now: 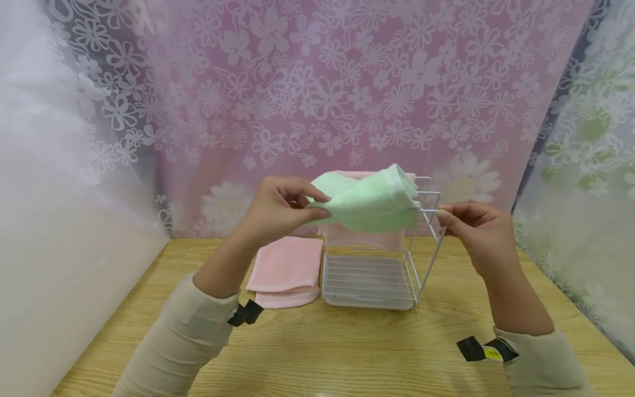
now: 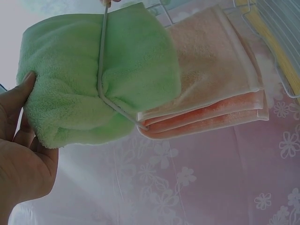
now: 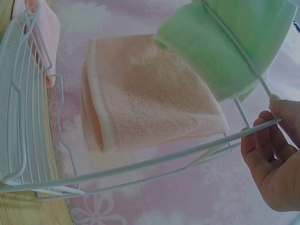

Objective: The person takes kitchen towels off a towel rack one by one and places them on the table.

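A light green towel (image 1: 367,201) lies over the front top bar of a white wire rack (image 1: 430,242). My left hand (image 1: 290,209) pinches the towel's left end between thumb and fingers. In the left wrist view, the bar crosses the green towel (image 2: 75,70), and part of the cloth hangs past it. With thumb and fingertips my right hand (image 1: 478,231) pinches the rack's front right corner, also seen in the right wrist view at the bar's bend. Behind the green towel, a folded pink towel (image 3: 150,89) hangs from another bar of the rack.
Left of the rack, a folded pink towel (image 1: 288,264) lies on the wooden table (image 1: 317,353). A translucent tray (image 1: 369,281) sits in the rack's base. Flowered curtains (image 1: 297,82) close off the back and sides.
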The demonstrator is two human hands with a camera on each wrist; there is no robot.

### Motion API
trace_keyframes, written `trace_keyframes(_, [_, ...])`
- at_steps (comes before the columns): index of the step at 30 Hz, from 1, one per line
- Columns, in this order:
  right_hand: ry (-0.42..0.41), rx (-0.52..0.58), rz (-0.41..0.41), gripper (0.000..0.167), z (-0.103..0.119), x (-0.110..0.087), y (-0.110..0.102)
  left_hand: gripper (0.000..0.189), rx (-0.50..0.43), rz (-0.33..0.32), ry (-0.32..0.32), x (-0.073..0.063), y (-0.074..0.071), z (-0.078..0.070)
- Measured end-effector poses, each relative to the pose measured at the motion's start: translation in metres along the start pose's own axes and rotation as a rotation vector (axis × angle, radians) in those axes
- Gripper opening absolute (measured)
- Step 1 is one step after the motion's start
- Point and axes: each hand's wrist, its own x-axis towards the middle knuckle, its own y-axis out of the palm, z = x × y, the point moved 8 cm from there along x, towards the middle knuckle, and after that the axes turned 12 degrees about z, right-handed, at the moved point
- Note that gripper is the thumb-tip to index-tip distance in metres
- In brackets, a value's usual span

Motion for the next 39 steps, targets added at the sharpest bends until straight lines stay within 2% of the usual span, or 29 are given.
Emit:
trace_keyframes(7, [-0.005,0.000,-0.004,0.012,0.000,0.001,0.000,0.015,-0.006,-0.004,0.000,-0.007,-0.004,0.001])
trace_keyframes(24, [0.000,0.006,-0.002,0.013,-0.001,0.000,0.001,0.015,-0.017,-0.028,0.056,-0.025,-0.010,0.008])
trace_keyframes(32, [-0.006,-0.002,-0.009,0.012,-0.001,0.000,-0.001,0.014,-0.028,-0.051,0.007,-0.032,-0.013,0.012])
trace_keyframes(39, [-0.011,-0.009,-0.012,0.012,-0.001,0.000,-0.001,0.015,-0.043,-0.059,-0.011,-0.036,-0.015,0.013])
